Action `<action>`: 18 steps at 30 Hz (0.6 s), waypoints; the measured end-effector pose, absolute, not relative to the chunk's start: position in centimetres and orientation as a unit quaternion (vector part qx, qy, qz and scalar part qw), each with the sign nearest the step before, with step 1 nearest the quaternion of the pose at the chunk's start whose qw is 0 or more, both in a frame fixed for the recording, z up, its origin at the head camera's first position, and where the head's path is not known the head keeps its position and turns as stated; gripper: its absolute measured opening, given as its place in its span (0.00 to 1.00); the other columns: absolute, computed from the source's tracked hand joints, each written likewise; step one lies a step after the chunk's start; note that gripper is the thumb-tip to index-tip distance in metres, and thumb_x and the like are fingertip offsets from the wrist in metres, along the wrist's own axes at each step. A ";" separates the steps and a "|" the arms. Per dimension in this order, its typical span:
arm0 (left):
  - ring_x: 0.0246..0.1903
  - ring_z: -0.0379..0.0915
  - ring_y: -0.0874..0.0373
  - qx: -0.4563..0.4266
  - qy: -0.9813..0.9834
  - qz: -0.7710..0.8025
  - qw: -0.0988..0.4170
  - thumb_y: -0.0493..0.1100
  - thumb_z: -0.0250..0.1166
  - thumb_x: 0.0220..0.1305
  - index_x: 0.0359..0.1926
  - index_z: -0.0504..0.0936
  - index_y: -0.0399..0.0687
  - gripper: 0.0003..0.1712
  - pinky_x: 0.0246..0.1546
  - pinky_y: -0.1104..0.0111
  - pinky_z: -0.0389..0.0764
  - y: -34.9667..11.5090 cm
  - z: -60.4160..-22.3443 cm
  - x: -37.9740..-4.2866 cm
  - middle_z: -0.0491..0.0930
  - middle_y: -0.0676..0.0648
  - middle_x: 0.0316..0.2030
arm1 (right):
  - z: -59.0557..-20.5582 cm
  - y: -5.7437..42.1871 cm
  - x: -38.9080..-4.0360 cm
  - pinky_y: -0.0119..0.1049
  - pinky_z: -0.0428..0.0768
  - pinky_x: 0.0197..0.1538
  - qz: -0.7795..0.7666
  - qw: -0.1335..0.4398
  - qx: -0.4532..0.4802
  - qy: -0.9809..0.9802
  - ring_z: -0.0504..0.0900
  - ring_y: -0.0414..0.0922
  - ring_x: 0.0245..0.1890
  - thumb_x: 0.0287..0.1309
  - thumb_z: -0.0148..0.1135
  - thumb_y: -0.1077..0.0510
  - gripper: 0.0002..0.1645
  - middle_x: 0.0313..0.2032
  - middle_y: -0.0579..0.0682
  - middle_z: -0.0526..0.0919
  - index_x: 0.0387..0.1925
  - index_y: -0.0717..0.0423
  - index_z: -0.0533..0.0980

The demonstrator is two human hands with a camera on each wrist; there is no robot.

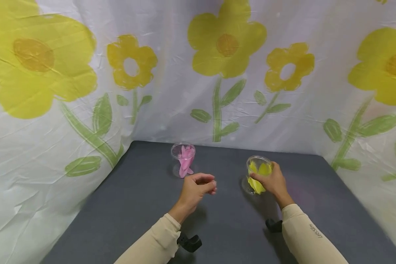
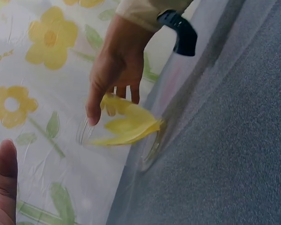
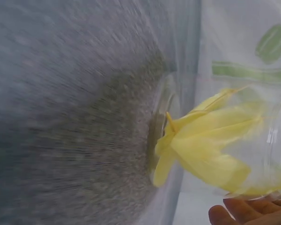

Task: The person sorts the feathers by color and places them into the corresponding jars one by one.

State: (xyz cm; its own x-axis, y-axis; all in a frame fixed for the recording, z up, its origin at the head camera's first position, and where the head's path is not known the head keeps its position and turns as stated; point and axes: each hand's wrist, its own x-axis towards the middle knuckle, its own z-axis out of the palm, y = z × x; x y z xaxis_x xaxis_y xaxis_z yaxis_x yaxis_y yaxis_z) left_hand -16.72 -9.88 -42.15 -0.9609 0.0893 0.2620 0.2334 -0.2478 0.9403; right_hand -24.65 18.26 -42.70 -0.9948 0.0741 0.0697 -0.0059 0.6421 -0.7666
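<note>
In the head view my right hand [image 1: 273, 183] grips a clear plastic cup [image 1: 259, 158] from its right side, thumb across the front. Yellow feathers [image 3: 210, 140] stand inside that cup, seen through its wall in the right wrist view. The cup's base is at the tabletop; whether it touches cannot be told. To the left, my left hand [image 1: 196, 190] hovers over the table with loosely curled fingers and nothing visible in them. Just beyond it stands a second clear cup [image 1: 183, 145] holding pink feathers [image 1: 186, 161].
A dark grey tabletop [image 1: 231, 227] lies under both cups. White cloth printed with yellow flowers [image 1: 171, 91] hangs behind the table and along its sides. Each forearm has a black wrist mount [image 1: 189, 243] beneath the sleeve.
</note>
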 end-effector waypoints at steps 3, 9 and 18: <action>0.26 0.81 0.55 -0.131 -0.610 -0.780 0.049 0.27 0.68 0.56 0.42 0.81 0.24 0.12 0.33 0.60 0.83 -10.0 -42.3 -16.6 0.82 0.36 0.32 | -42.7 18.3 -25.7 0.63 0.62 0.60 0.419 0.040 -0.020 -0.907 0.55 0.69 0.65 0.47 0.70 0.34 0.69 0.69 0.70 0.51 0.73 0.64 0.41; 0.26 0.82 0.55 -0.132 -0.608 -0.781 0.047 0.27 0.68 0.56 0.42 0.81 0.25 0.12 0.32 0.60 0.83 -9.9 -42.5 -16.4 0.82 0.38 0.32 | -43.0 18.6 -26.8 0.62 0.62 0.60 0.414 0.051 -0.023 -0.908 0.55 0.69 0.65 0.48 0.70 0.36 0.68 0.68 0.71 0.53 0.73 0.66 0.42; 0.25 0.81 0.55 -0.136 -0.604 -0.783 0.050 0.27 0.68 0.56 0.42 0.80 0.23 0.12 0.31 0.61 0.83 -10.0 -42.2 -16.6 0.81 0.37 0.31 | -42.9 19.0 -26.4 0.64 0.51 0.64 0.452 0.063 -0.035 -0.889 0.40 0.66 0.70 0.48 0.69 0.32 0.77 0.72 0.69 0.33 0.72 0.59 0.24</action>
